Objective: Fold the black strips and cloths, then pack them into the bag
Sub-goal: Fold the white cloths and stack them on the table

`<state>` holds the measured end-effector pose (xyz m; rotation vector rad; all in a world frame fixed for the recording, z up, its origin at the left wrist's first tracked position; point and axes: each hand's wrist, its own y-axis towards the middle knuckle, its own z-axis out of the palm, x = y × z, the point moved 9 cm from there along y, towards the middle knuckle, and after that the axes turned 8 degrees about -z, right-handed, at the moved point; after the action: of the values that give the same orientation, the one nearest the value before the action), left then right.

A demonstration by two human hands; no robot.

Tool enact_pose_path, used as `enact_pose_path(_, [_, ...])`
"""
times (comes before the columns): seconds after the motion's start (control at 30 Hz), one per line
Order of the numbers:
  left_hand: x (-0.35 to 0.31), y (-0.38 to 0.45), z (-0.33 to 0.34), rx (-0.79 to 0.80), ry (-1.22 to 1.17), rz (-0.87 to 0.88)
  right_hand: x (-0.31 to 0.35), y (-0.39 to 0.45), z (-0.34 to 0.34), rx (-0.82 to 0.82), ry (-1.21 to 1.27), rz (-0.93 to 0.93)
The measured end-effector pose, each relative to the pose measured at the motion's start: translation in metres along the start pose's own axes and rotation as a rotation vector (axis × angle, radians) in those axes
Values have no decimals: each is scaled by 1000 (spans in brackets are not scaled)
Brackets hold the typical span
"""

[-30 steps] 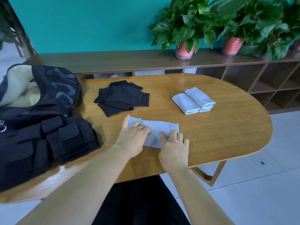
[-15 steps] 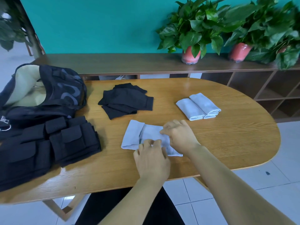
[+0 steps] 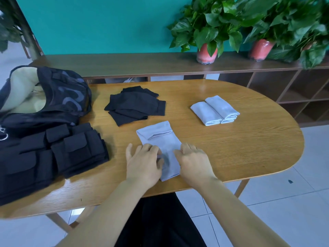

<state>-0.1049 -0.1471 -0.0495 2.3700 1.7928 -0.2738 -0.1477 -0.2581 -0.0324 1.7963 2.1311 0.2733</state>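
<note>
While both hands work at the near edge of the tabletop (image 3: pixel 249 157), a pale grey cloth (image 3: pixel 160 139) lies lengthways between them, its far end already turned over into a flap, so it looks mid-fold. The left hand (image 3: pixel 142 163) rests on the cloth's near left edge with its fingers (image 3: pixel 153 150) loosely bent over the fabric, and the right hand (image 3: pixel 194 161) lies flat on the near right edge, fingers relaxed; whether either truly pinches the cloth I cannot tell, though both seem placed to pin it for the next fold. Two folded grey cloths (image 3: pixel 214 110) sit side by side toward the far right, likely set aside as done. A pile of black strips (image 3: pixel 134 107) waits near the far edge. The open black bag (image 3: pixel 58 97) stands at the left end, within reach for packing, with a black pouched vest (image 3: pixel 53 154) lying just in front of it.
</note>
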Motion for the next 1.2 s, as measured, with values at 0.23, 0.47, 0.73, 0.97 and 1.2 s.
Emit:
enact_pose_path(0.23, [14,9,-4,55,14,143,23,-14,-6,-147,16,100])
enact_pose_path(0.47, [12,1,-9,-13,-73,248,13,-19,-9,-200,80,152])
enact_pose_path(0.73, [13,-33,-11,-58,-307,368,-11,-32,-5,-119,473,96])
enact_pose_path(0.97, [10,-19,-13,-78,-166,416,-9,-36,9,191,603,62])
enact_pose_path(1.2, [31,1,-11,90,-582,103,-28,-30,8,-6,728,314])
